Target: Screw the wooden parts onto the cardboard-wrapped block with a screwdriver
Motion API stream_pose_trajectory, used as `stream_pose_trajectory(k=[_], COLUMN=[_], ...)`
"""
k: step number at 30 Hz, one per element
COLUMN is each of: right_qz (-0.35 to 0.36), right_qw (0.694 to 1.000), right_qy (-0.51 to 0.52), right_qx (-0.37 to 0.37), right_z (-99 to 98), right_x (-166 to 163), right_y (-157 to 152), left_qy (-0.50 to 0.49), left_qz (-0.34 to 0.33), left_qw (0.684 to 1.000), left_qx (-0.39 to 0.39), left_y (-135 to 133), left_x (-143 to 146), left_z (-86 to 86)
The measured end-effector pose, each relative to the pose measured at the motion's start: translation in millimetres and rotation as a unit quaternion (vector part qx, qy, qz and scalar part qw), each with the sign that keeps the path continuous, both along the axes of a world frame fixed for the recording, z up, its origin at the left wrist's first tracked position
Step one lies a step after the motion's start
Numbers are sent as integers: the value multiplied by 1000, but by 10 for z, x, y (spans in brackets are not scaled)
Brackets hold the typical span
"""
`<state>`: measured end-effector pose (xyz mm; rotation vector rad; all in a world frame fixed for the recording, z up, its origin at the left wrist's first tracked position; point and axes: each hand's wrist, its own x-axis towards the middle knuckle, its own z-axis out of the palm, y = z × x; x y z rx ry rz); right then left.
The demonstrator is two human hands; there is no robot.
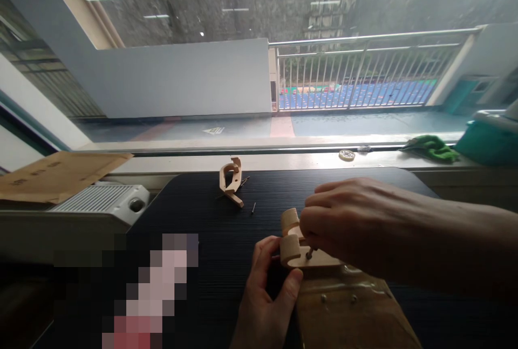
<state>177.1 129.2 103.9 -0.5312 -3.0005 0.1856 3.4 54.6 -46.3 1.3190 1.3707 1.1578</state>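
My left hand (271, 289) grips the near-left end of a pale wooden piece with two rounded, curled ends (290, 250). Its fingers lie along the far side, while the thumb presses on the near side. Closed over the same piece is my right hand (343, 217), its fingertips bent down beside a dark screw (309, 255) in the wood. Whatever it pinches is hidden behind the fingers. The wooden piece rests at the end of a brown board (343, 322) that has a shiny, film-like surface and two small screw heads.
On the black table (194, 209) lie a curved wooden frame (230, 182) and a loose screw (253, 208). The windowsill behind holds a tape roll (347, 155), a green cloth (437, 148) and a teal container (489, 138). A brown envelope (60, 173) covers part of a white radiator (105, 198).
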Motion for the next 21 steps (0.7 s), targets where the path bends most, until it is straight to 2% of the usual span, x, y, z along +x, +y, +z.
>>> stream_pose_trajectory(k=[3,6,10,15,19,21], right_qz=[-27,-69,-78,-27,48,55], right_qw=[999,994,990,994,995,994], right_qy=[5,23,1,-30,-64,-81], right_qx=[23,79,115,97,56,48], right_z=[-73,-140,-111,9,15,12], right_x=[-21,-66,-94,-46,-32,-31], right_y=[1,-5,-29,-71,-54,-42], left_qy=[-16,-23,-18,-36,-35,-32], left_qz=[3,11,-1,-10,-17,-14], left_qw=[1000,1000,1000,999,999,999], left_qx=[-5,2,4,-4,-8,-10], left_y=[0,8,7,-9,-7,-4], left_x=[-1,5,10,9,11,13], left_z=[1,13,33,56,52,43])
